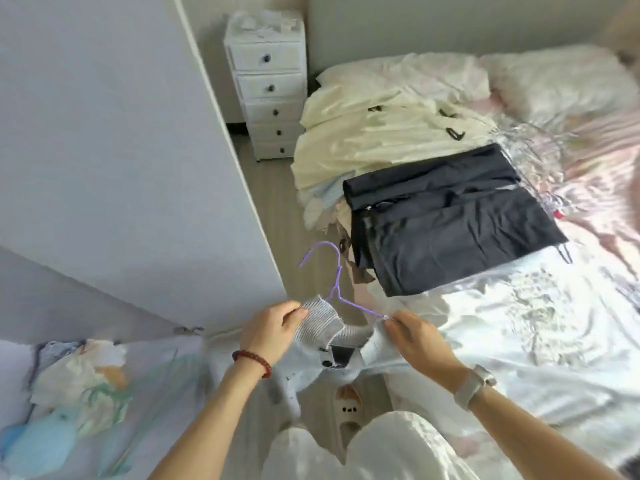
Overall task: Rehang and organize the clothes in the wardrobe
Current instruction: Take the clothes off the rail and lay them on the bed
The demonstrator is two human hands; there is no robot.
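At the far left an open wardrobe door (114, 161) is standing white and blank, with a heap of pale and blue clothes (72, 393) lying below it; no print on them can be read. Behind the door's edge a small white drawer unit (268, 88) is standing against the wall.

In the lower middle, the left hand (268, 329), wearing a red bead bracelet (252, 362), is pinching the ribbed collar of a pale grey garment (322, 344) between thumb and curled fingers. A dark label (341, 355) is showing inside the neck, but any writing on it is too blurred to read. A purple wire hanger (334, 282) is rising out of the collar, its hook pointing up and curling toward the left, its one visible arm sloping down to the right.

The right hand (420, 339), with a pale wristwatch (474, 386), is gripping the garment's shoulder at the end of that hanger arm, fingers curled.

Further right, on the bed (540, 323), a cream garment (374, 133) and a folded dark garment (450, 220) are lying, the dark one overlapping the bed's edge, its long side running left to right.
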